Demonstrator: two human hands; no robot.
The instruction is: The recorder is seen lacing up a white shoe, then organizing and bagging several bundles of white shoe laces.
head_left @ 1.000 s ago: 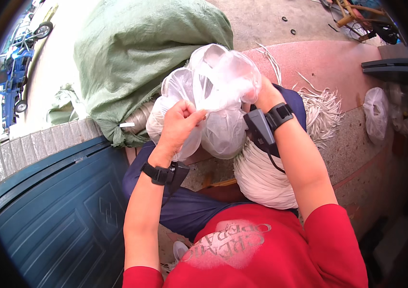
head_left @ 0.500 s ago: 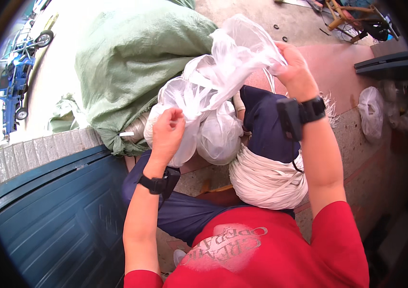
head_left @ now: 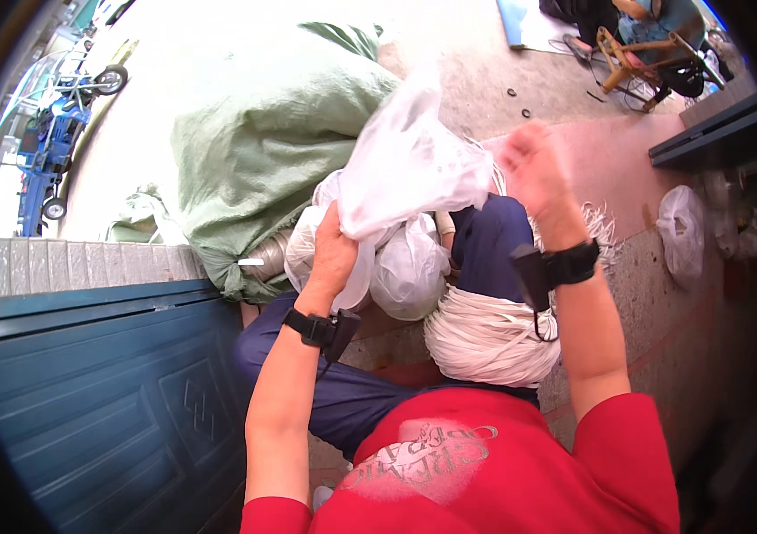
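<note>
A white translucent plastic bag (head_left: 418,169) is spread above my lap, puffed out at its far end. My left hand (head_left: 334,249) is closed on its near left edge. To the right of the bag is my right hand (head_left: 537,173), raised and smeared by motion, so its fingers do not show clearly. Beneath the spread bag rests a rounded, full-looking white plastic bag (head_left: 409,271); its contents are hard to make out. A thick bundle of pale strands (head_left: 489,338) lies across my right leg. Loose strand ends (head_left: 599,227) show beyond the right wrist.
A large green woven sack (head_left: 263,151) stands ahead on the left, beside a pale roll (head_left: 270,254). A blue panelled door (head_left: 120,383) is at the left. Another white plastic bag (head_left: 681,231) lies at the right. A wooden frame (head_left: 627,62) and a wheeled blue cart (head_left: 53,151) stand farther off.
My right hand has let go of the bag's far right edge and moved slightly nearer. My left hand has closed on the bag, which has swung left and spread out.
</note>
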